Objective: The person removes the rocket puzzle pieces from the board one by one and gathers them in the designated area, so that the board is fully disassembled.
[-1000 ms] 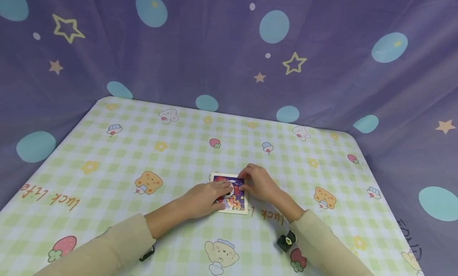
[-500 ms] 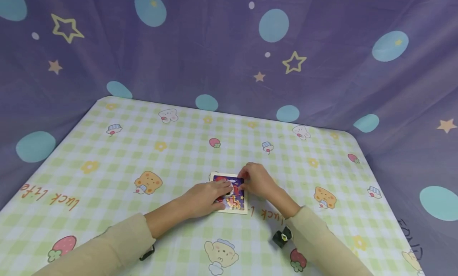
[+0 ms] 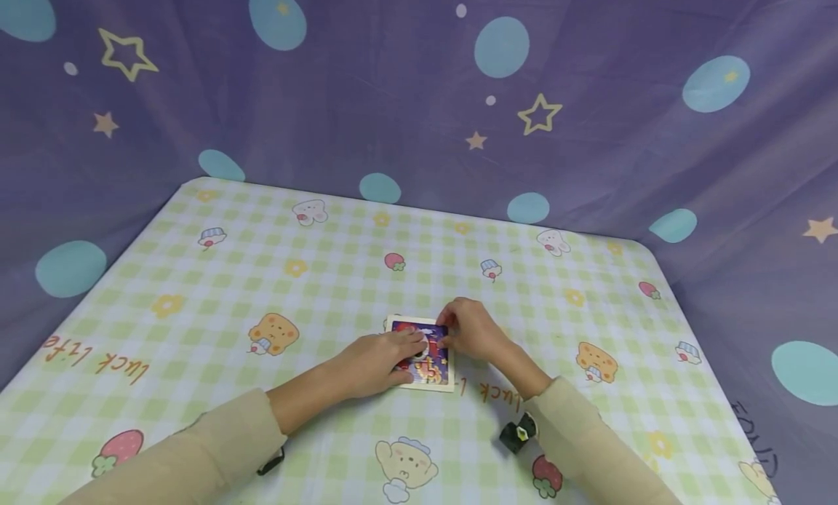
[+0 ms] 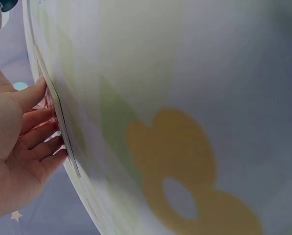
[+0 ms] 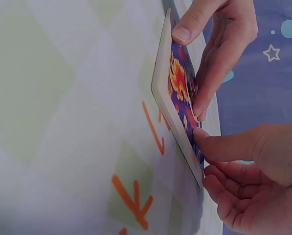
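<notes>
A small square picture board (image 3: pixel 430 376) with a cream border lies flat on the table, its face printed in purple, red and yellow. My left hand (image 3: pixel 373 363) rests across its left part, fingers extended over the picture. In the left wrist view the thumb (image 4: pixel 36 91) touches the board's near edge. My right hand (image 3: pixel 476 332) is at the upper right corner with fingers bent. Seen from the right wrist, the right thumb (image 5: pixel 201 133) presses on the picture's face while the other fingers (image 5: pixel 218 188) curl at the border. The covering hands hide much of the picture.
A green-and-white checked cloth (image 3: pixel 340 272) with cartoon prints covers the table. A purple curtain (image 3: pixel 393 90) with stars and blue spots hangs behind and at both sides. A black wrist device (image 3: pixel 517 434) sits by the right sleeve (image 3: pixel 589 439).
The right wrist and sleeve have shifted slightly while its fingers stay at the board's corner. The left hand and the board hold their place; the head view moves very slightly.
</notes>
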A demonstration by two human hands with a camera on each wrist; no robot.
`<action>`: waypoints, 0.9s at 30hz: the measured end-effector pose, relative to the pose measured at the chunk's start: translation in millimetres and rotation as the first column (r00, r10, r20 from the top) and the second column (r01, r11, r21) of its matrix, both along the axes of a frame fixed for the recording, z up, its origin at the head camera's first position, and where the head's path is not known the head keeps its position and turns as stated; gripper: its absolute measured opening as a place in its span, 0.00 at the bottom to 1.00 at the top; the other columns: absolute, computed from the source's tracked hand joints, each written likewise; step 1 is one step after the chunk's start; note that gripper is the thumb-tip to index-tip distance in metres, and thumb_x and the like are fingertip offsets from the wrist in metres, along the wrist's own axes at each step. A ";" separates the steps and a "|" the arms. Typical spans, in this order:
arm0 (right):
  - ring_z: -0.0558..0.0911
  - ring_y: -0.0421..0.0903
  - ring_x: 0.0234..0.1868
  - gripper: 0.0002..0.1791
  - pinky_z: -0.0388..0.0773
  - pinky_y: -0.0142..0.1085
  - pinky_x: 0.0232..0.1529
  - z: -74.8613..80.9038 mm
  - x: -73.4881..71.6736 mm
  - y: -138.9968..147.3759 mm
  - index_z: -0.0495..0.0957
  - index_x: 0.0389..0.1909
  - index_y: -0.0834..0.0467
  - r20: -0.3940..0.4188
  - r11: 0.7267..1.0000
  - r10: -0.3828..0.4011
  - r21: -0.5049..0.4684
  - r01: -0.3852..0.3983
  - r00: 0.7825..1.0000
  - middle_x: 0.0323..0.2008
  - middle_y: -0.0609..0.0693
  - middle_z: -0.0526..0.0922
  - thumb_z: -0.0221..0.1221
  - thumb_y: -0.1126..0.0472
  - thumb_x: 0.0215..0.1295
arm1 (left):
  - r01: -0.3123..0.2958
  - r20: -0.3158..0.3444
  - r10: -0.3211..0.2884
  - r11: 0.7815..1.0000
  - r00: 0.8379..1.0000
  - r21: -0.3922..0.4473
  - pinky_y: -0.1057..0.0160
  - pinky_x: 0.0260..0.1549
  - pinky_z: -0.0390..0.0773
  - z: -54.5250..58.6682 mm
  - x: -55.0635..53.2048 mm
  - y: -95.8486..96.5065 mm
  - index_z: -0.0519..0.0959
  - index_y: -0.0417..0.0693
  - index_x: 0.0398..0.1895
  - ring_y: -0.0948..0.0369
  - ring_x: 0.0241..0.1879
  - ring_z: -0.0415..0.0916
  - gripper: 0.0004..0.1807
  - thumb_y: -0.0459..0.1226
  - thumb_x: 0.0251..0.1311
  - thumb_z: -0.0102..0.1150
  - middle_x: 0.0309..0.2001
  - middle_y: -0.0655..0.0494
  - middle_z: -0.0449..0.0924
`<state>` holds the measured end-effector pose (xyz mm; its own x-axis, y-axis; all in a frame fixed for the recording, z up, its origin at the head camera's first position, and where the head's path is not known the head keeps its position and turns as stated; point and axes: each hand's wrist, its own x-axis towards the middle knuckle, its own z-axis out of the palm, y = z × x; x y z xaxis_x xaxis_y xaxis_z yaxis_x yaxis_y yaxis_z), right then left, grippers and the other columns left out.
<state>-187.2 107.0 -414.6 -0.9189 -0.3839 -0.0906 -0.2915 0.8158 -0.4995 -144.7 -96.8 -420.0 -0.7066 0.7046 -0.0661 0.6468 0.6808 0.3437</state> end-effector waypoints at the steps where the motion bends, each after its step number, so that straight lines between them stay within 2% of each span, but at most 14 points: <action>1: 0.73 0.41 0.31 0.10 0.74 0.31 0.34 0.1 0.2 0.0 0.81 0.32 0.58 -0.001 1.000 0.000 -0.001 0.000 1.000 0.30 0.49 0.78 0.71 0.65 0.50 | 0.000 0.000 0.000 1.000 1.000 -0.002 0.50 0.61 0.75 0.0 -0.1 0.1 0.71 0.46 0.65 0.51 0.67 0.69 0.29 0.46 0.62 0.60 0.67 0.47 0.70; 8: 0.73 0.41 0.31 0.11 0.75 0.31 0.36 0.8 0.8 -0.1 0.81 0.32 0.58 -0.004 1.000 -0.027 -0.012 0.027 1.000 0.30 0.50 0.79 0.72 0.64 0.49 | -0.004 -0.004 0.004 1.000 1.000 -0.001 0.51 0.61 0.75 -0.6 -0.5 0.7 0.71 0.46 0.65 0.51 0.67 0.69 0.30 0.46 0.61 0.60 0.67 0.48 0.70; 15: 0.76 0.39 0.29 0.08 0.76 0.30 0.34 -1.7 2.9 2.2 0.82 0.30 0.57 -0.030 0.995 -0.057 -0.081 0.055 0.998 0.28 0.49 0.82 0.71 0.66 0.49 | -0.006 0.008 0.006 1.000 1.000 -0.011 0.50 0.62 0.74 -0.9 0.0 0.7 0.71 0.46 0.66 0.50 0.67 0.69 0.30 0.47 0.62 0.59 0.68 0.48 0.69; 22: 0.79 0.38 0.27 0.06 0.79 0.28 0.32 -5.6 2.6 6.2 0.84 0.30 0.57 -0.025 0.977 -0.119 -0.181 0.112 0.993 0.27 0.49 0.85 0.68 0.69 0.52 | -0.007 -0.004 0.007 1.000 1.000 -0.008 0.50 0.63 0.73 -2.0 -0.1 -0.2 0.71 0.47 0.65 0.50 0.67 0.69 0.29 0.47 0.62 0.59 0.68 0.48 0.70; 27: 0.81 0.38 0.27 0.06 0.80 0.28 0.33 -6.2 2.8 7.4 0.85 0.30 0.57 0.024 0.959 -0.149 -0.242 0.151 0.988 0.27 0.50 0.86 0.67 0.70 0.52 | -0.001 -0.013 0.001 1.000 1.000 0.000 0.50 0.62 0.74 -2.2 0.0 -0.2 0.71 0.46 0.65 0.50 0.67 0.69 0.29 0.47 0.62 0.59 0.67 0.47 0.70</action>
<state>-184.4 114.4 -420.8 -0.9674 -0.2527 -0.0172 -0.1717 0.7043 -0.6888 -144.8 -97.1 -422.2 -0.7079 0.7041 -0.0567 0.6507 0.6813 0.3354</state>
